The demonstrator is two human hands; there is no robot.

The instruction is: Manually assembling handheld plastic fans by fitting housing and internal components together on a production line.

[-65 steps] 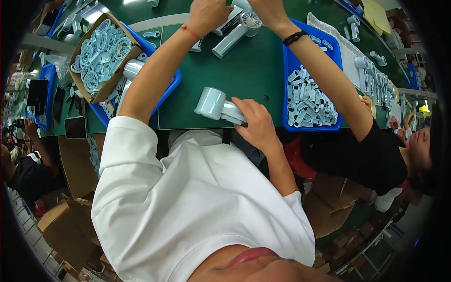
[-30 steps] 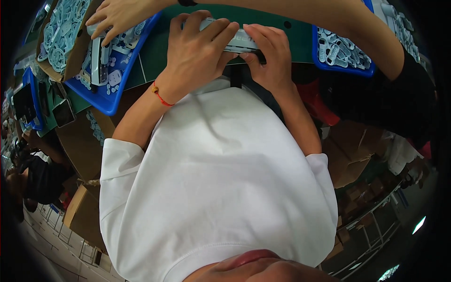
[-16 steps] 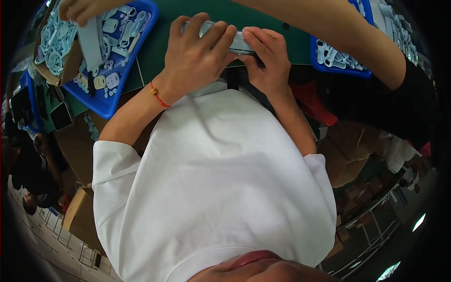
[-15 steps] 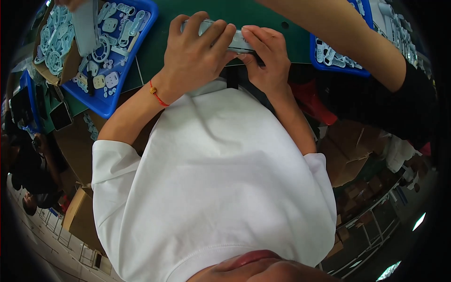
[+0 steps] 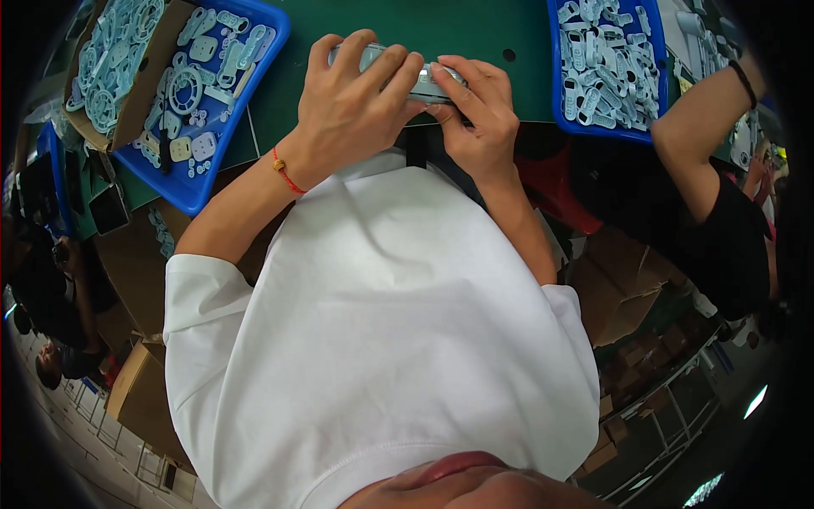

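Note:
Between my two hands is a pale grey-blue, rounded, elongated plastic part (image 5: 428, 87), held over the near edge of the green table (image 5: 424, 30). My left hand (image 5: 360, 97) wraps over its left end from above, fingers bent. At the other end, my right hand (image 5: 477, 114) grips it between thumb and fingers. The fingers cover much of the part, so its full shape cannot be made out. A red cord bracelet with a bead (image 5: 280, 165) circles my left wrist.
At left, a blue tray (image 5: 222, 144) holds pale plastic parts, with a cardboard box (image 5: 148, 97) of rings and similar parts over it. A second blue tray (image 5: 610, 131) at right is full of small oblong parts. A co-worker's arm (image 5: 708, 140) is beside it.
The co-worker's arm has drawn back to the right, uncovering the right tray. A hand with a pale piece over the left tray is gone. The held part has turned slightly in my fingers.

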